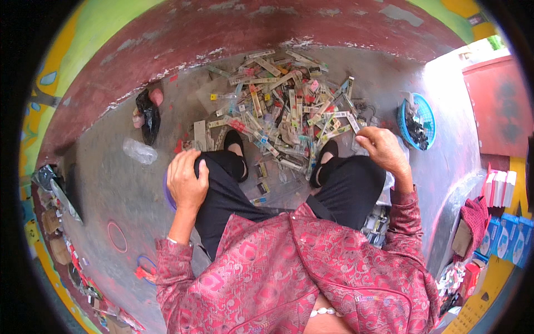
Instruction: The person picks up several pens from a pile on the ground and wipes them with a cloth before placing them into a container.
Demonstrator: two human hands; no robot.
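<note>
The left hand (188, 181) is resting over the left knee of the black cloth trousers (222, 186), left of the frame's centre. Its grip is lying loosely spread, with the thumb apart from the fingers, and is holding nothing. The right hand (386, 150) is hanging beside the right knee, right of centre. Its fingers are curling toward the thumb, and the fingertips are meeting the lower end of a narrow pale strip-shaped package (353, 122) with dark markings. (Whether the grip is pinching this package or only overlapping it in the view, one cannot tell.)

The package is lying at the right edge of a loose pile of long, narrow clear-plastic and pale packages (267, 111). The pile is covering the grey floor (100, 186) at the upper centre of the frame, and its near edge is reaching between two black shoes (326, 149).

A round light-blue plastic basket (433, 123) is standing at the upper right, containing dark pieces. A black plastic bag (149, 119) is lying at the upper left, with a crumpled clear plastic bag (140, 151) just below it. Blue-and-white boxes (509, 239) are standing at the right edge.
</note>
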